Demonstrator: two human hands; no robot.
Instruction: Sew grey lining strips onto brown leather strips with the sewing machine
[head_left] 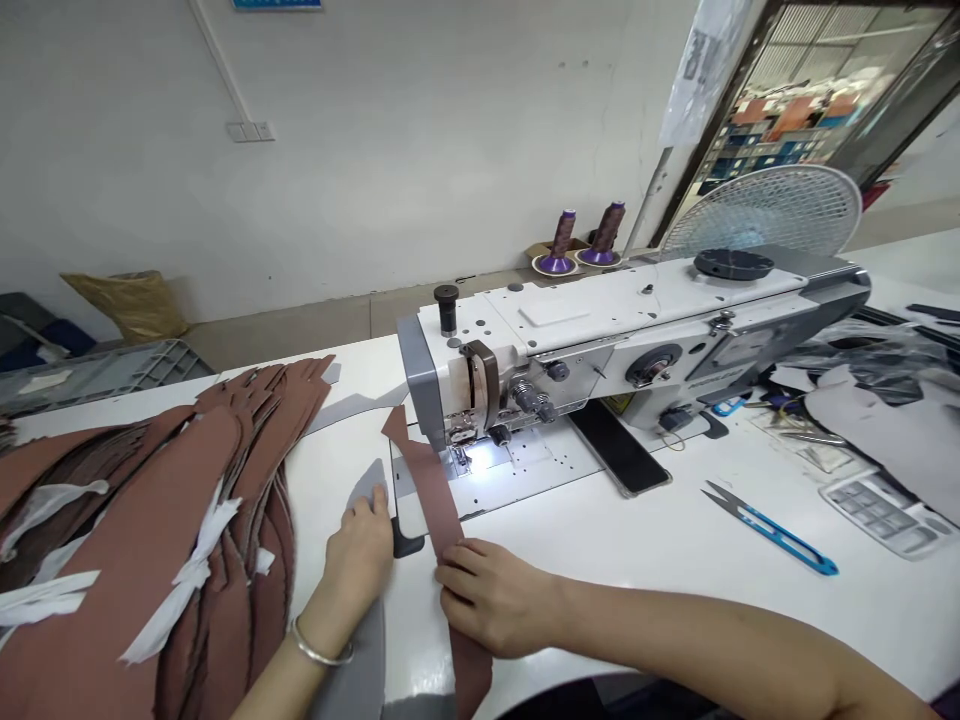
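Observation:
A long brown leather strip runs from the needle area of the white sewing machine toward me. My right hand lies on the near part of the strip, fingers curled and pressing it to the table. My left hand rests with curled fingers on a grey leather piece just left of the strip; a silver bangle sits on that wrist. The lit needle plate shows beside the strip.
A large stack of brown leather pieces with white paper scraps fills the left. A black phone, blue thread snips, a calculator and grey pieces lie right of the machine. Two thread cones and a fan stand behind.

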